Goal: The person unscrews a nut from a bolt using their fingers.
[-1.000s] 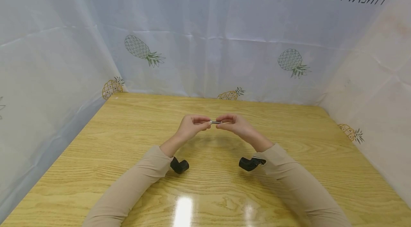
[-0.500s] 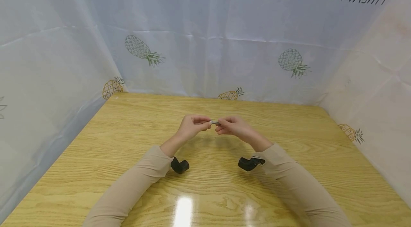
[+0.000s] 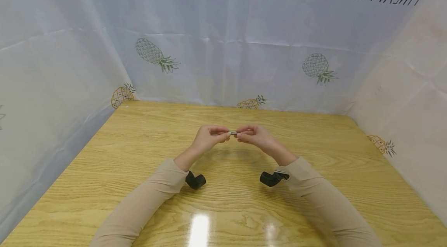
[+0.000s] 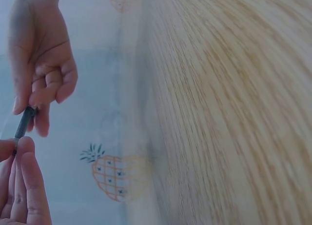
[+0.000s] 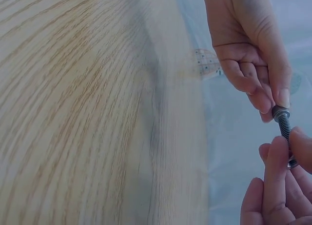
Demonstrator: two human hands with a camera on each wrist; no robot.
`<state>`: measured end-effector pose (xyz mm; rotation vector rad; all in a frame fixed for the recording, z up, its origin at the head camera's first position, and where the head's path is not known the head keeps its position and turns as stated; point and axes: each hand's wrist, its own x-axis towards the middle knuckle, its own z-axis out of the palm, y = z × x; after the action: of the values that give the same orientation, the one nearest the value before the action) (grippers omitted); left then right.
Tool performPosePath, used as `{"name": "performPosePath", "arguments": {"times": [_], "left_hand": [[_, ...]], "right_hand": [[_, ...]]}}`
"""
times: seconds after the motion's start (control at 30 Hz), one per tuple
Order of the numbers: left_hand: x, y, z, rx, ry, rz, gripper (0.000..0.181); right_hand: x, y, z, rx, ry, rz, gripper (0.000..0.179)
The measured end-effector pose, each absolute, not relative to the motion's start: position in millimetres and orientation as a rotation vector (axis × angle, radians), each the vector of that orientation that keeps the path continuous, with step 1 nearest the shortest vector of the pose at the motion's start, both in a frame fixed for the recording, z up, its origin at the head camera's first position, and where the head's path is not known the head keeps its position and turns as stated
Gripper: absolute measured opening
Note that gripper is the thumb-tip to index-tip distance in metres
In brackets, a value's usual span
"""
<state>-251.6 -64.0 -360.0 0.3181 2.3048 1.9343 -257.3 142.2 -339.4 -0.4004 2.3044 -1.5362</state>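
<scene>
Between my two hands a metal bolt (image 3: 233, 133) is held level above the table. Thumb and fingers of my left hand (image 3: 207, 137) pinch its head end. My right hand (image 3: 260, 138) pinches the other end with thumb and fingertips. The right wrist view shows the bolt's threads (image 5: 284, 125) bare between the hands. A shiny ring-like piece (image 5: 292, 163) shows at the right fingers; whether it is a nut is hard to tell. In the left wrist view the bolt's shaft (image 4: 23, 122) runs from the left fingertips to the right ones.
The wood-grain table (image 3: 230, 208) spreads under both arms. A pineapple-print curtain (image 3: 223, 68) closes off the back and both sides. Black curved pieces (image 3: 195, 180) sit by the cuffs of both beige sleeves.
My right thumb and fingers have shifted around the bolt's end, rolling over it and back. Less of the bolt shows between the hands than a second ago. The left hand stays still.
</scene>
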Motion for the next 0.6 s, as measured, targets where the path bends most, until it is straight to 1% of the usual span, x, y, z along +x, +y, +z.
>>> {"name": "performPosePath", "arguments": {"times": [0.37, 0.6], "left_hand": [[-252.0, -65.1, -362.3, 0.308, 2.290, 1.949, 0.024], [-252.1, -65.8, -362.0, 0.318, 2.299, 1.921, 0.026]], "right_hand": [[-255.1, 142.5, -339.3, -0.323, 2.357, -1.543, 0.032], [-254.6, 143.0, -341.3, -0.325, 2.413, -1.523, 0.036]]}}
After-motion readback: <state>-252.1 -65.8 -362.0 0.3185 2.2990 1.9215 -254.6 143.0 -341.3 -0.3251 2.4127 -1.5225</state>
